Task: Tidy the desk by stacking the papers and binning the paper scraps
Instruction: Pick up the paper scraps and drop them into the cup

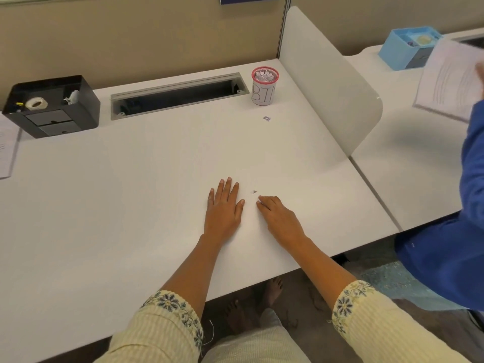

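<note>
Three scraps in play: right hand [279, 218] pinches white scrap [260, 202] on desk [131, 205], fingers curled; tiny scrap [253, 192] just beyond pinch, far scrap [266, 118] well ahead beside BIN cup [265, 86]. Left hand [224, 205] flat, fingers straight, just left of pinch. Binning step; next likely needs lift, carry ahead to cup

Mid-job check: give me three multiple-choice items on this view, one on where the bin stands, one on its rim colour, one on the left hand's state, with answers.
1. Where does the bin stand?
A) at the back of the desk, by the divider
B) on the floor
C) at the desk's near edge

2. What colour is its rim?
A) green
B) red
C) yellow

3. The left hand is:
A) gripping a sheet
B) curled in a fist
C) flat on the desk

Answers:
1 A: it stands on the desk, between the cable slot and the white divider.
2 B: a red ring tops it.
3 C: the fingers lie straight on the surface.
</note>
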